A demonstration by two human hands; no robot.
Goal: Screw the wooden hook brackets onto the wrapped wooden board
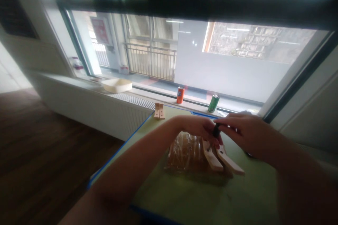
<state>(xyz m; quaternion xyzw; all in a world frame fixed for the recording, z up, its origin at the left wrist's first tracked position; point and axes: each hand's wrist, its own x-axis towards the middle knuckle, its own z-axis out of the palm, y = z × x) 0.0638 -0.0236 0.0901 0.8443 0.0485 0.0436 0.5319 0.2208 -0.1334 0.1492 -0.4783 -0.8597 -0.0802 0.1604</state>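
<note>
My right hand (pixel 244 130) reaches in from the right, closed with thumb and fingertips on a short dark tool handle (pixel 216 130); its kind cannot be made out. My left hand (pixel 202 128) bends over the upper ends of two pale, curved wooden pieces, its fingers closed down at them and touching the dark handle. One wooden piece (pixel 213 159) has a hole or screw near its top; the other wooden piece (pixel 230 162) lies to its right. Both rest over a brown block in clear plastic wrap (pixel 186 153). My fingers hide their upper ends.
The green tabletop (pixel 169 197) has a blue edge. A pair of small wooden pieces with holes (pixel 159 111) stands at its far left corner. On the windowsill are an orange can (pixel 180 95), a green can (pixel 213 103) and a cream tray (pixel 117 86). A white radiator (pixel 105 112) runs below.
</note>
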